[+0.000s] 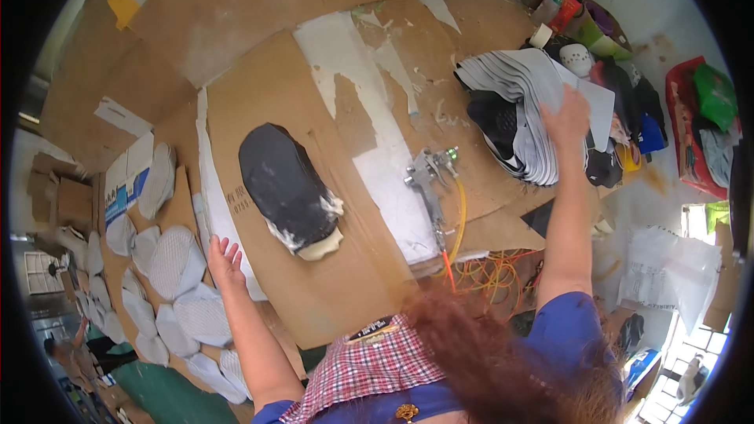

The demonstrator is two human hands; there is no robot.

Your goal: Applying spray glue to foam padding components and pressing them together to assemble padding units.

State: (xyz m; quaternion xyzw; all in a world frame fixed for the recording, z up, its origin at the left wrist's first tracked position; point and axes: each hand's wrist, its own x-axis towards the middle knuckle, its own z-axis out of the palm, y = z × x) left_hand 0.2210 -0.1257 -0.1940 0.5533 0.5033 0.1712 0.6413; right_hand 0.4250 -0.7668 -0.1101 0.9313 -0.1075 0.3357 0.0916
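My left hand [226,263] is raised with its fingers apart and holds nothing. It is by the left edge of a cardboard sheet, near several grey textured fabric pieces [177,263]. On the cardboard lies a dark oblong block [287,180], with pale, ragged material at its near end. My right hand [567,118] reaches over a fanned stack of light grey, black-backed cut pieces [510,82]. Its fingers are bent against a light grey flat piece [598,110] on top and appear to pinch its edge; the fingertips are partly hidden. Between my hands lies a metal spray gun [430,188].
A yellow hose [462,224] runs from the spray gun toward tangled orange cords [503,275] at the table's front edge. A green container [601,35] and other clutter stand at the far right. A red bag [695,126] is beyond. Another person [71,357] shows at far left.
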